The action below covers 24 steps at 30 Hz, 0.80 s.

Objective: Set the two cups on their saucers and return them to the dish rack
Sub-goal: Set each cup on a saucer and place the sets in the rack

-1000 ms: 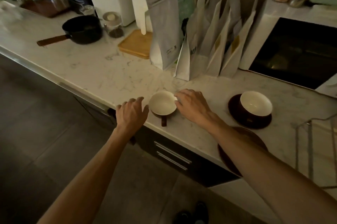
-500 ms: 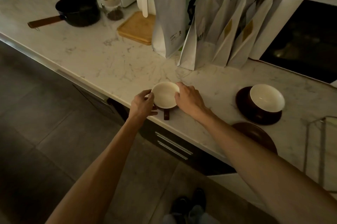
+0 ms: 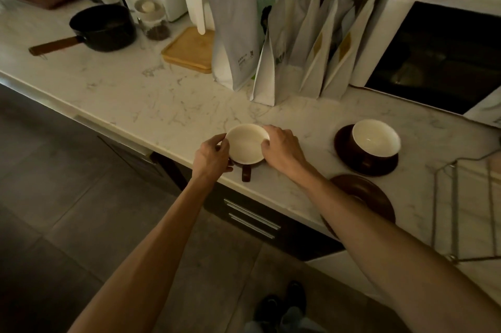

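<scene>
Nearest the camera, an empty dark brown round saucer (image 3: 376,197) lay at the front edge of the white marbled desk (image 3: 141,97), partly hidden under the right forearm. Just beyond it, near the same edge, the left hand (image 3: 211,156) and the right hand (image 3: 282,148) curled round opposite sides of a brown cup with a cream inside (image 3: 246,147), fingers pinching its rim; the cup stood on the desk with its dark handle pointing toward the person. To the right, well apart from it, a second brown cup with a cream inside (image 3: 375,140) sat on a second dark brown saucer (image 3: 366,164). At the right edge of the view stood a wire dish rack (image 3: 458,210). Farther back, a row of pale paper pouches (image 3: 311,48) leaned beside a tall grey bag (image 3: 233,29) and a wooden tray (image 3: 189,51). At the far left rested a black saucepan with a wooden handle (image 3: 103,27), and at the far right a white oven with a dark door (image 3: 433,51).
</scene>
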{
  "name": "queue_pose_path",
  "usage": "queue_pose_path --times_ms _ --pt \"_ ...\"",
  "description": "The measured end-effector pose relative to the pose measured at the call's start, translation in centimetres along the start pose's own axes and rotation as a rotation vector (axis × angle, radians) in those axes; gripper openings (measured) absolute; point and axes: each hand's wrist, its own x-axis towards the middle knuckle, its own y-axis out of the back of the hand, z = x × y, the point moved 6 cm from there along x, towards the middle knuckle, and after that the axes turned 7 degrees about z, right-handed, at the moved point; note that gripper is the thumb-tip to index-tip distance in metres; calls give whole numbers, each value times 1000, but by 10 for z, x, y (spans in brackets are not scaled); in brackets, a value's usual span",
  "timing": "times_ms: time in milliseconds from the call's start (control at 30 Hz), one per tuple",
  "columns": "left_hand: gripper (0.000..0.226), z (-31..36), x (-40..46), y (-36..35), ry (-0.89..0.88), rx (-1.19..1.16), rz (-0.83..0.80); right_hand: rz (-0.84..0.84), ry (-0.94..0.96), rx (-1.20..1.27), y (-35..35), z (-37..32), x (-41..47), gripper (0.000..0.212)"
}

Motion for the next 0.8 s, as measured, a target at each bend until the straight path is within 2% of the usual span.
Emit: queue_pose_path --times_ms 333,633,800 --pt "42 30 -40 -37 -118 3 -155 123 -105 24 52 39 -45 38" --pt "41 47 -84 -99 -104 -80 -389 193 -317 79 100 103 -100 42" --pt "38 54 -104 -130 -127 -42 -476 249 -418 52 116 131 -130 38"
